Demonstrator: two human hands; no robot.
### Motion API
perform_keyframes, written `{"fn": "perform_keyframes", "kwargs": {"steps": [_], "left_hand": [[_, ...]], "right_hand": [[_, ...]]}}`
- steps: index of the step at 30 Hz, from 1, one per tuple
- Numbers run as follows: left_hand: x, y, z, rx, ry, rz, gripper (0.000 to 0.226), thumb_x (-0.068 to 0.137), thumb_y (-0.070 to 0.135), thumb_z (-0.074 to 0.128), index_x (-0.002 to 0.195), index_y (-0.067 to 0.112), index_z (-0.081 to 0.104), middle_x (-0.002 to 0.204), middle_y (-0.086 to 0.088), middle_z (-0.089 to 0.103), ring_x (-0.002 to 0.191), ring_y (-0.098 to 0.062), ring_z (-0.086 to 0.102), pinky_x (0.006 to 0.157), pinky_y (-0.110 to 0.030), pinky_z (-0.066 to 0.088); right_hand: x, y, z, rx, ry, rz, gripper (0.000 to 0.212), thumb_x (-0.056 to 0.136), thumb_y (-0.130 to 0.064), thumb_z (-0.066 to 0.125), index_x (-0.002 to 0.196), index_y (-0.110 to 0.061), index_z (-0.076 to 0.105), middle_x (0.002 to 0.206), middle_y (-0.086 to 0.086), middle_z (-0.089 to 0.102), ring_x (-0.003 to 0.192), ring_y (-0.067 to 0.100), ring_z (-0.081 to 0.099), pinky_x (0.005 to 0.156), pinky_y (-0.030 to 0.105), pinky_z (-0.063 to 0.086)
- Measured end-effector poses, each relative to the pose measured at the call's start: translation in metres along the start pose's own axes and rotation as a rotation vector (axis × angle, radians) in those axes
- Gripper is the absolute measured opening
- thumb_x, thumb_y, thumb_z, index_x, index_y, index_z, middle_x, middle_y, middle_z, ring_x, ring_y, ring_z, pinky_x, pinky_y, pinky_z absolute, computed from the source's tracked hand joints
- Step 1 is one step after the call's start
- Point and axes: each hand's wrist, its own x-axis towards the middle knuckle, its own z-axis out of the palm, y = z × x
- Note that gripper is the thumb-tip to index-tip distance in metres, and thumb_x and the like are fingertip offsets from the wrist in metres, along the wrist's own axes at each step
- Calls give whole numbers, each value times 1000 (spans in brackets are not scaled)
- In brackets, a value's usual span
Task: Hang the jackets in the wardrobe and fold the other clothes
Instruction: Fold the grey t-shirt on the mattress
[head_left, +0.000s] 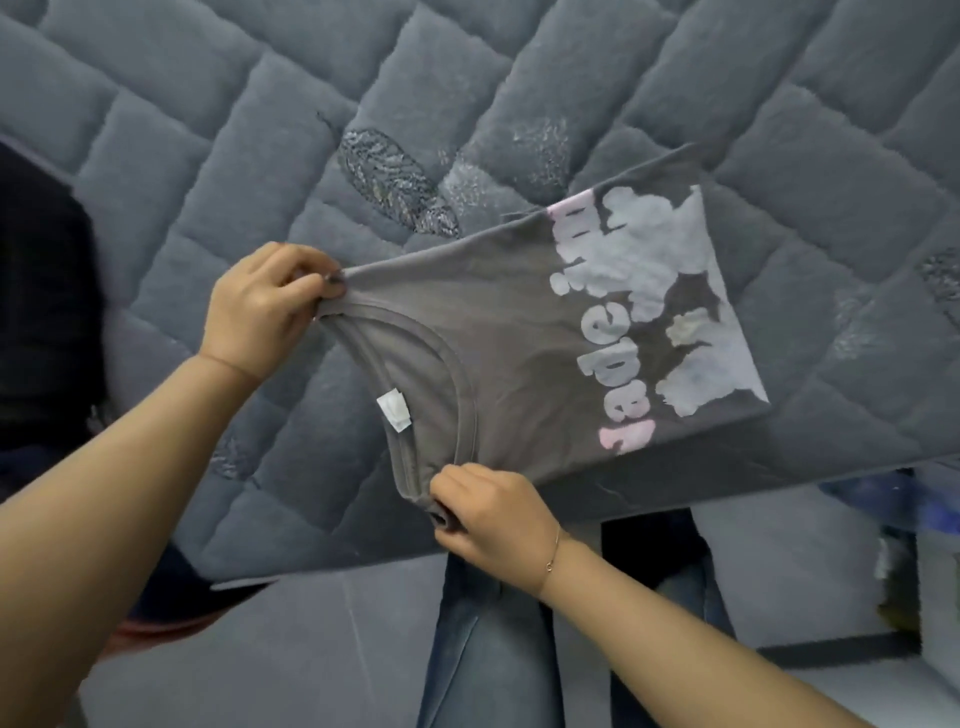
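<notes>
A grey T-shirt with pale lettering and a cloud-like print lies folded narrow on the quilted grey bed, collar toward me. A white label shows inside the neckline. My left hand pinches the shoulder edge at the far side of the collar. My right hand grips the near shoulder edge by the collar, at the bed's front edge. The shirt is stretched taut between both hands.
A dark garment lies at the left edge of the bed. My legs in blue jeans stand below the bed's edge. Blurred objects sit on the floor at the right. The quilt carries embroidered leaf patterns.
</notes>
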Motion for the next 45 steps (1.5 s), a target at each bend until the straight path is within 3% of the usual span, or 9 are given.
{"fn": "perform_keyframes", "kwargs": {"steps": [3, 8, 12, 16, 21, 25, 31, 38, 45], "left_hand": [[-10, -7, 4, 22, -19, -86, 24, 98, 3, 55, 86, 4, 75, 106, -15, 71, 81, -35, 64, 69, -40, 53], [-26, 8, -3, -188, -169, -466, 43, 88, -13, 57, 125, 6, 66, 140, -15, 54, 118, -36, 56, 101, -40, 45], [-52, 66, -16, -380, 131, -943, 36, 84, -7, 60, 116, 7, 69, 121, -5, 64, 106, -15, 60, 96, -25, 46], [-70, 156, 9, -707, 543, -1687, 15, 87, 5, 66, 96, 17, 66, 85, 6, 64, 77, -7, 58, 79, -21, 48], [-70, 247, 56, -1334, 984, -2441, 36, 91, 15, 68, 124, 8, 56, 114, -5, 58, 103, -13, 55, 79, -25, 46], [-56, 279, 66, -1610, 1177, -2376, 49, 97, 23, 60, 141, 6, 46, 134, -8, 56, 124, -16, 53, 93, -25, 42], [-30, 286, 67, -1640, 1299, -2248, 44, 97, 24, 59, 138, 8, 51, 129, -8, 61, 122, -20, 57, 103, -33, 45], [-20, 288, 77, -1620, 1637, -2261, 16, 97, 25, 61, 107, 15, 66, 117, -5, 68, 108, -17, 63, 92, -29, 49], [-10, 295, 79, -1674, 1654, -2267, 31, 100, 25, 54, 127, 9, 55, 128, -8, 62, 119, -20, 58, 106, -35, 44]], "right_hand": [[13, 2, 15, -14, -130, 46, 11, 79, -10, 67, 84, -7, 58, 82, 7, 57, 74, 23, 56, 55, 32, 44], [25, 7, -1, 78, -518, 197, 48, 92, -16, 52, 140, -14, 49, 138, -2, 49, 125, 16, 45, 103, 33, 40], [27, 21, -61, 197, -290, 294, 37, 88, -3, 52, 122, -13, 65, 119, -2, 64, 113, 15, 57, 99, 30, 43], [62, 54, -125, -22, -16, 174, 27, 84, 6, 60, 107, -5, 69, 108, 7, 65, 105, 23, 58, 95, 29, 43], [126, 103, -168, -342, 38, 32, 38, 90, -11, 65, 126, 1, 60, 135, 20, 50, 127, 35, 43, 111, 40, 33], [152, 121, -172, -391, -140, 3, 37, 93, -26, 65, 122, -3, 64, 120, 15, 61, 114, 34, 53, 98, 39, 41], [154, 123, -170, -314, -32, -130, 21, 88, -19, 71, 96, 0, 76, 96, 17, 65, 93, 36, 57, 83, 43, 47], [163, 120, -177, -213, -171, -116, 23, 97, -13, 57, 83, 3, 64, 80, 15, 61, 80, 32, 57, 73, 42, 44], [185, 124, -171, -489, -383, -16, 8, 92, -12, 60, 97, -7, 62, 95, 11, 61, 84, 29, 57, 72, 34, 43]]}}
